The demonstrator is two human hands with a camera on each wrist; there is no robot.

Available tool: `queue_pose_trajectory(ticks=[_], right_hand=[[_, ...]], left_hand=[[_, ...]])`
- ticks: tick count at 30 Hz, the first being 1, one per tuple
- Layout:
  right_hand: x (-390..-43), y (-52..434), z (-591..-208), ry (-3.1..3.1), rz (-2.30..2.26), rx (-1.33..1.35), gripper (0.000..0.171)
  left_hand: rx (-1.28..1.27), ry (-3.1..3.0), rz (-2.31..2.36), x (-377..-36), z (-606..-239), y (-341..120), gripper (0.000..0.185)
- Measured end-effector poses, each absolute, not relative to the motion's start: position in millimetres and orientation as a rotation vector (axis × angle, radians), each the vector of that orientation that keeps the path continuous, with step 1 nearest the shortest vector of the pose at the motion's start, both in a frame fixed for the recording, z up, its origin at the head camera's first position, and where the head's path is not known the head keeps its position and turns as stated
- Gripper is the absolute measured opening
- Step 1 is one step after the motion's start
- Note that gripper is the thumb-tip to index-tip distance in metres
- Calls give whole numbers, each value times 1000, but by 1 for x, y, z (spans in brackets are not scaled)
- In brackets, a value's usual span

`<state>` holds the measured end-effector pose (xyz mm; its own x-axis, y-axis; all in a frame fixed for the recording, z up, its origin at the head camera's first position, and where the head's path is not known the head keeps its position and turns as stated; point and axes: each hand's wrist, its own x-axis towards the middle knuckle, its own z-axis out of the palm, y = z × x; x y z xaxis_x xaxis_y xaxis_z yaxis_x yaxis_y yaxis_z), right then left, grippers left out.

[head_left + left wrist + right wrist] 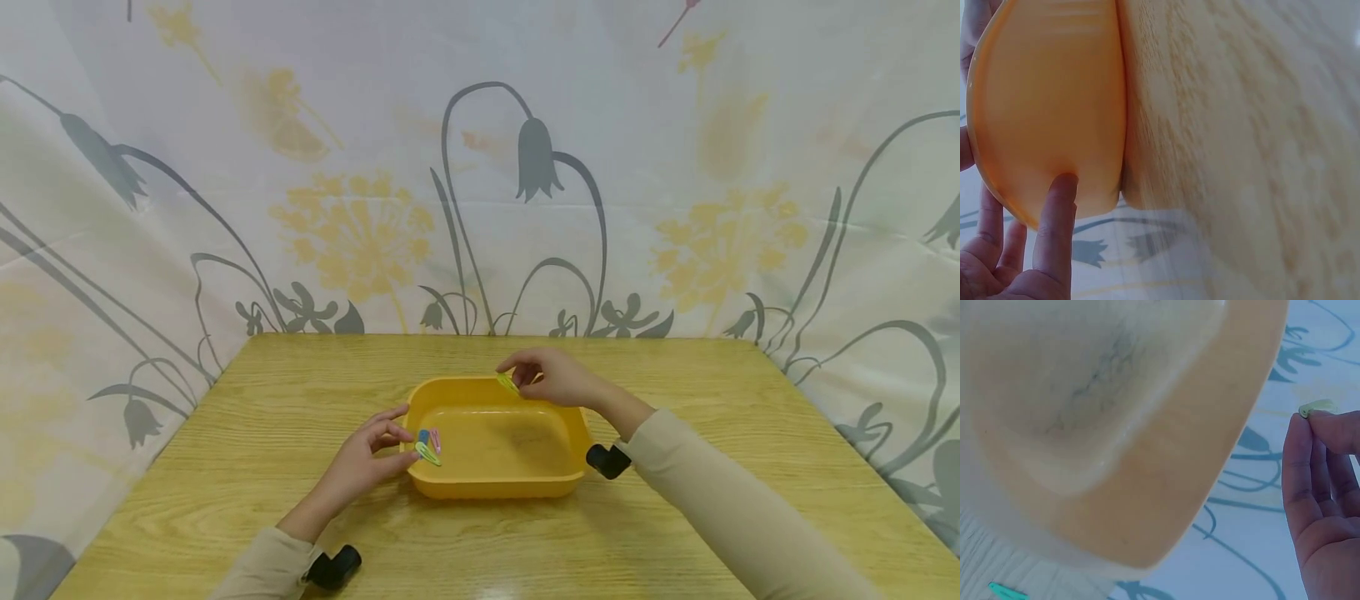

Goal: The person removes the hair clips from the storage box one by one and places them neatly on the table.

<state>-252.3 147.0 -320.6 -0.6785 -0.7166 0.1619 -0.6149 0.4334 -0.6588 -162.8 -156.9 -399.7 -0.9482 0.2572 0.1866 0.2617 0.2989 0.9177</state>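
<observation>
The yellow hair clip [507,382] is pinched between the thumb and fingertips of the right hand [551,377], held just above the far rim of the orange tub [572,433], a little right of that rim's middle. In the right wrist view the same clip [1316,407] shows only as a small end beyond the fingertips, so the grip leaves most of it covered. The tub stands near the middle of the table [225,467], open side up. The left hand [367,454] rests against the tub's left wall, fingers lightly bent and one fingertip [1060,187] touching the outside, probably to steady the tub; it grasps nothing that I can see. Three more clips, a green clip [427,453], a blue clip [423,437] and a pink clip [436,439], sit on the tub's left rim near its front corner, just beside the left fingers. Nothing lies between the held clip and the tub's inside. A flowered cloth [480,167] hangs behind the table's far edge.
</observation>
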Motion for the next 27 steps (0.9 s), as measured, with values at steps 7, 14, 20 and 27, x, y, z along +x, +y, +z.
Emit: queue_pose_trajectory(ticks=[7,14,20,27], right_hand=[[-249,166,-322,2568,-1114,-1089,33],[-247,186,-324,2592,-1155,-1021,34],[-243,204,-327,2650,-1148,-990,34],[-239,225,-337,2700,-1204,-893,35]], left_hand=[[-512,-2527,-1788,-162,-399,-157,23],[-524,-2521,-1771,-163,-401,-158,22],[-536,-2518,-1755,-163,-400,-157,22],[-499,-2531,-1782,-162,-399,-156,23]])
